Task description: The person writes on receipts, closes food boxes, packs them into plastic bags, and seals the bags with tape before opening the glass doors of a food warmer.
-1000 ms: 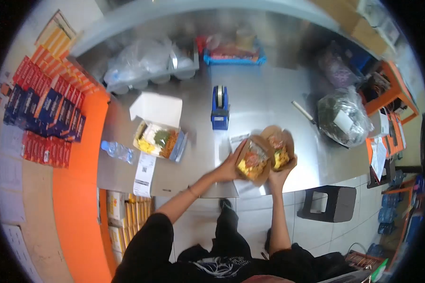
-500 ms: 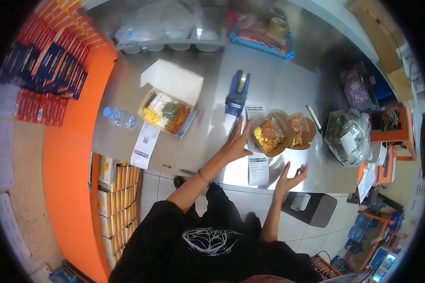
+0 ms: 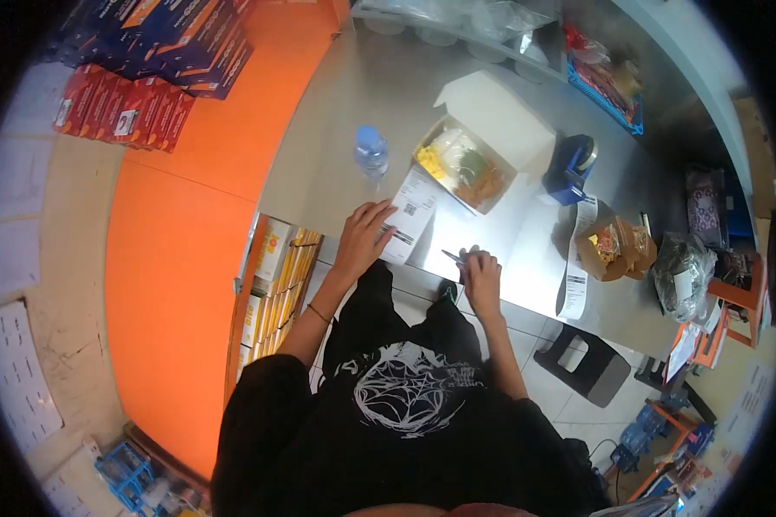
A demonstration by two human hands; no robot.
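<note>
My left hand (image 3: 362, 242) lies near the front edge of the metal table, fingers stretched and thumb apart, touching a long printed receipt (image 3: 412, 200). The receipt runs up to an open white meal box (image 3: 510, 121) holding rice, yellow egg, a green wrapped item and browned food. My right hand (image 3: 482, 274) is at the table edge below that box, its fingers closed on a slim, dark, pointed tool (image 3: 453, 257); its exact kind is unclear. A blue-capped water bottle (image 3: 372, 153) stands just beyond my left hand.
Right of the box are a blue tape dispenser (image 3: 569, 171), another receipt (image 3: 574, 289) and an open brown food box (image 3: 610, 250). A clear plastic bag (image 3: 683, 280) lies farther right. An orange panel (image 3: 190, 258) borders the left; stacked boxes (image 3: 272, 258) fill the shelf below the table.
My view and both hands have shifted left, from the brown food box to the white one. My left hand now touches its receipt; my right hand, formerly open, has closed on the slim tool.
</note>
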